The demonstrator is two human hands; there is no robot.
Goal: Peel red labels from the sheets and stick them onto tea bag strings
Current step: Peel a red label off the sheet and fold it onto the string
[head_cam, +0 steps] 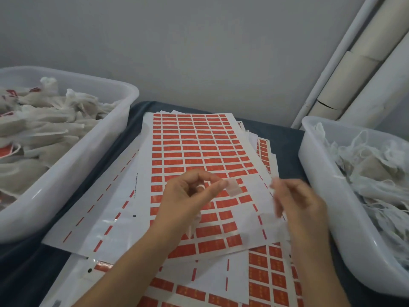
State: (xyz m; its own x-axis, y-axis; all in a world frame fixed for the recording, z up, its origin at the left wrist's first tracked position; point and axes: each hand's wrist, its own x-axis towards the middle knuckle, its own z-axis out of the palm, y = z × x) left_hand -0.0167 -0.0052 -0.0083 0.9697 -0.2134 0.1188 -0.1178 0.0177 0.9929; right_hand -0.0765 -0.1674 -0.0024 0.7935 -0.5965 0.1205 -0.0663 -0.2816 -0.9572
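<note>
A peeled label (233, 187), pale side up, was pinched at the left hand (190, 196) fingertips at centre frame over the top sheet (194, 151). The blurred right hand (296, 202) was apart from it, its grip undeterminable. A tea bag string was judged needed next, from the bin (314, 173) at right; the sheets were hemmed by it and the tub (73, 165) at left.

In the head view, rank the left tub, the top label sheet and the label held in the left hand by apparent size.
1. left tub
2. top label sheet, roughly comparable; cropping makes it unsure
3. label at left hand
</note>
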